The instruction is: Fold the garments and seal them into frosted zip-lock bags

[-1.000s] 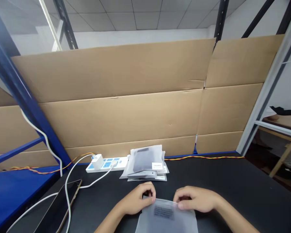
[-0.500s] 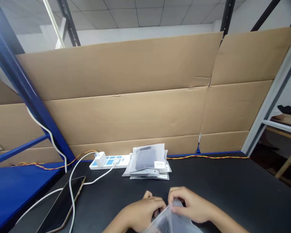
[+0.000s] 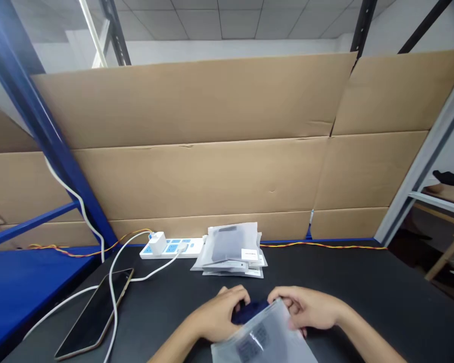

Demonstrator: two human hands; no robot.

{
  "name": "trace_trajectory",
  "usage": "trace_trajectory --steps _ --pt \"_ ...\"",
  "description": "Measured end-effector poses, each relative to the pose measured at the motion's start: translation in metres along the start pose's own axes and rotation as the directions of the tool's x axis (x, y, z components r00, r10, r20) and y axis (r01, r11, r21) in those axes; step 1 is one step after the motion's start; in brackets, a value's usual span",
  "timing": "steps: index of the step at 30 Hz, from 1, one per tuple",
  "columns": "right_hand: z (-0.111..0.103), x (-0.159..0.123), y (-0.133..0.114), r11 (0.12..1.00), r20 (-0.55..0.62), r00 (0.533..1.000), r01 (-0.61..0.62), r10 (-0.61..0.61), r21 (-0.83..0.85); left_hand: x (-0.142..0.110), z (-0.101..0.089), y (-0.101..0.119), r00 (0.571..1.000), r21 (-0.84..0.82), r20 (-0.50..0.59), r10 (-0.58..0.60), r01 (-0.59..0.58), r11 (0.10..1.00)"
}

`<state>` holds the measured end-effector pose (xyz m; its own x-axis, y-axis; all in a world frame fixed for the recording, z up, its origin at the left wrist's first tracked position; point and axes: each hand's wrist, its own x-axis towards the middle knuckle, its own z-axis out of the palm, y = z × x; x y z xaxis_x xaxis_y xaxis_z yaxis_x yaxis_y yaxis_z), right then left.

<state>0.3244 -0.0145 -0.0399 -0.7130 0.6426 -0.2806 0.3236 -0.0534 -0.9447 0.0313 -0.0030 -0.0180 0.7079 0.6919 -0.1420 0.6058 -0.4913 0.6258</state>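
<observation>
A frosted plastic bag (image 3: pixel 276 338) with dark printing is tilted at the bottom of the head view, its lower part cut off by the frame. My right hand (image 3: pixel 308 308) is closed on the bag's upper right edge, thumb in front and fingers behind. At the bag's upper edge shows a dark blue, soft-looking item (image 3: pixel 247 312), partly hidden behind the bag and my fingers. Curled fingers of my left hand (image 3: pixel 221 313) close on this item from the left, with the thumb by the bag's edge.
Several filled frosted bags (image 3: pixel 230 252) with white labels lie stacked at the back of the black table (image 3: pixel 344 282). Beside them is a white power strip (image 3: pixel 192 247) with plugs. A phone (image 3: pixel 98 312) lies left, crossed by a white cable (image 3: pixel 112 292). Cardboard (image 3: pixel 196 176) walls the back.
The bag has been raised and now shows more of its face. The dark blue item has come into view between my hands. My left hand has moved slightly up and left.
</observation>
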Motion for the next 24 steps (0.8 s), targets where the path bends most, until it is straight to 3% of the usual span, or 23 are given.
trace_trajectory --steps 3,7,10,12,13,15,17,20,22,24 --pt "-0.013 -0.009 0.002 0.998 -0.024 0.999 -0.037 0.036 -0.041 -0.002 -0.015 -0.012 0.992 -0.062 -0.084 -0.096 0.090 0.994" --pt "-0.041 -0.036 0.002 0.993 -0.124 0.990 -0.082 0.071 -0.089 -0.001 -0.028 -0.028 0.988 -0.095 -0.103 -0.118 0.108 0.990" --pt "-0.069 -0.066 0.012 0.989 -0.232 0.969 -0.108 0.081 -0.104 0.001 -0.028 -0.032 0.983 -0.099 -0.135 -0.127 0.114 0.989" --pt "-0.087 -0.084 0.025 0.978 -0.360 0.928 -0.153 0.095 -0.138 0.002 -0.026 -0.032 0.981 -0.095 -0.153 -0.120 0.106 0.990" --pt "-0.095 -0.091 0.033 0.969 -0.466 0.881 -0.182 0.084 -0.168 0.002 -0.025 -0.032 0.981 -0.093 -0.156 -0.113 0.099 0.991" --pt "-0.109 -0.098 0.048 0.941 -0.678 0.734 -0.253 0.035 -0.224 0.001 -0.025 -0.032 0.985 -0.092 -0.144 -0.092 0.080 0.993" --pt "-0.117 -0.095 0.058 0.918 -0.810 0.586 -0.309 -0.020 -0.247 0.000 -0.025 -0.031 0.991 -0.096 -0.117 -0.069 0.058 0.994" --pt "-0.118 -0.080 0.057 0.896 -0.900 0.429 -0.365 -0.078 -0.252 -0.002 -0.027 -0.028 0.997 -0.113 -0.063 -0.041 0.034 0.993" --pt "-0.110 -0.068 0.044 0.875 -0.935 0.321 -0.399 -0.148 -0.275 -0.001 -0.026 -0.026 0.999 -0.133 -0.024 -0.032 0.028 0.991" --pt "-0.090 -0.057 0.022 0.854 -0.935 0.264 -0.403 -0.237 -0.330 0.000 -0.024 -0.023 0.999 -0.152 0.011 -0.035 0.036 0.988"
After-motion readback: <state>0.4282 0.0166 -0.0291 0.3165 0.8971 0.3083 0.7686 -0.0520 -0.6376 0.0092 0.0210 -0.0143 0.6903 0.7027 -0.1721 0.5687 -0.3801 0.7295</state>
